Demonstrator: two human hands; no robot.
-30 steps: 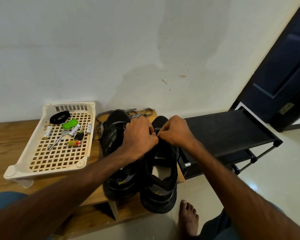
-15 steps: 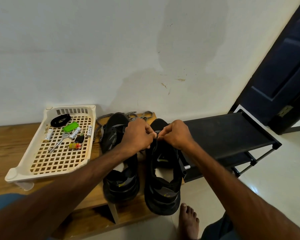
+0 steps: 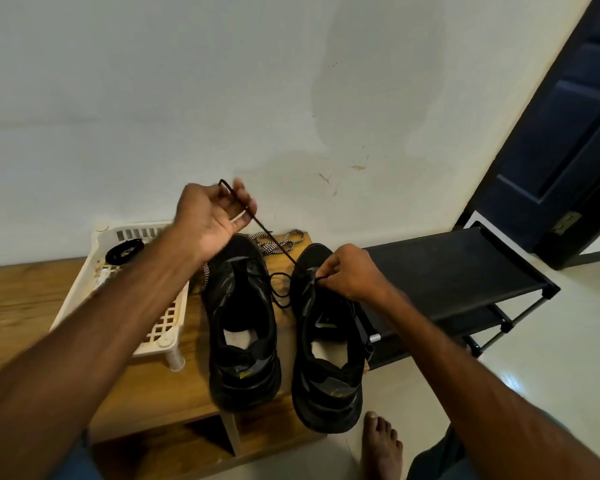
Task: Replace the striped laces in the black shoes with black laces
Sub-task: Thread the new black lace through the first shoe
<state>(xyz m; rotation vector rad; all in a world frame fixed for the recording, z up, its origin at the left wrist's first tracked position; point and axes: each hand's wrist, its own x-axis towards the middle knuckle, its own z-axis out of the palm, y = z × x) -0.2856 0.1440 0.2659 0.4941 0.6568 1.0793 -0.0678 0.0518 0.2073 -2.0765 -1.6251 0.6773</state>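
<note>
Two black shoes stand side by side on a wooden bench [image 3: 25, 299]: the left shoe [image 3: 243, 327] and the right shoe [image 3: 328, 358]. A black lace [image 3: 274, 244] runs taut from the right shoe's front eyelets up to my left hand [image 3: 212, 216], which is raised above the left shoe and pinches the lace's end. My right hand [image 3: 347, 271] rests on the right shoe's front and pinches the lace's other part there. A slack loop of it hangs between the shoes. Striped laces [image 3: 278, 242] lie behind the shoes by the wall.
A cream plastic basket [image 3: 167, 327] sits left of the shoes, holding a coiled black lace [image 3: 123, 250] and small items, partly hidden by my left arm. A black shoe rack [image 3: 458, 271] stands to the right. A dark door [image 3: 568, 133] is at far right. My bare foot [image 3: 383, 445] is on the floor.
My left hand has lifted from the right shoe up and to the left, pulling the black lace taut. My right hand stays at the shoe's front.
</note>
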